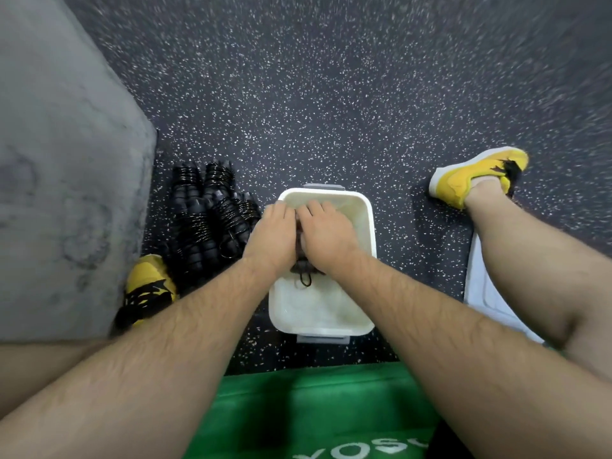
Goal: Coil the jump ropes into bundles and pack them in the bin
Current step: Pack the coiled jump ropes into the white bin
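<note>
Both hands are down in the white bin [370,226], left hand [272,238] and right hand [326,236] side by side, palms down on a dark coiled jump rope [305,276]. Only its end pokes out under the wrists. Can't tell if the fingers are gripping it or just pressing. The pile of black ropes [212,220] sits just left of the left hand. The green mat [298,409] nearer than the wrists has white lettering, cut off and unreadable.
</note>
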Tool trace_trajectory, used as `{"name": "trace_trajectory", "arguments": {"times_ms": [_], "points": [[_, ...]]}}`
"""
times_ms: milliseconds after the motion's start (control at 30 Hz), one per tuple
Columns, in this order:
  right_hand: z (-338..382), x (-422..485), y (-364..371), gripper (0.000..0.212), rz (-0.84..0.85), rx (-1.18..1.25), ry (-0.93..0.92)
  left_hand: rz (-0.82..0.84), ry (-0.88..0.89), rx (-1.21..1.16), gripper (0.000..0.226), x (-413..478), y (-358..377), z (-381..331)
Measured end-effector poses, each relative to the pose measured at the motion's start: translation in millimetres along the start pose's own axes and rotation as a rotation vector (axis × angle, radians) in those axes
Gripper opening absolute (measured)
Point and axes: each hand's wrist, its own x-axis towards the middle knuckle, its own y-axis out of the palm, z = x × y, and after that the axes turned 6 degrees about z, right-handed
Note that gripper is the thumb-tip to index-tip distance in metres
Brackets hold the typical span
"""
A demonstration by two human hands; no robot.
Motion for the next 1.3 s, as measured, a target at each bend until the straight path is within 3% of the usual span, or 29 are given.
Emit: {"name": "trace_trajectory", "arguments": {"times_ms": [133,267,367,500,633,900,1067,1200,1300], "points": [[39,23,-11,0.047,-0.018,-0.044,-0.128,-0.104,-0.177,0.014,0.044,-24,-13,47],[82,47,-5,0.065,0.036,-0.071,-0.198,0.032,-0.507,0.028,0.081,-41,-15,86],[105,60,2,0.07,0.112,-0.074,-0.254,0.177,-0.714,-0.124,0.101,-42,-4,104],[117,72,10,0.074,0.165,-0.088,-0.278,0.266,-0.812,-0.329,0.112,-29,12,114],[110,77,16,0.075,0.176,-0.094,-0.272,0.22,-0.837,-0.393,0.111,-24,17,119],[80,63,-10,0.082,0.119,-0.136,-0.243,0.082,-0.548,-0.199,0.107,-46,0,106],[56,30,-40,0.088,0.059,-0.143,-0.261,0.031,-0.161,-0.166,0.102,-58,-34,84],[23,-7,-60,0.073,0.053,-0.144,-0.276,0.023,0.109,-0.12,0.096,-59,-54,49],[-7,-37,-63,0.058,0.104,-0.085,-0.224,0.07,0.214,-0.176,0.097,-58,-52,23]]}}
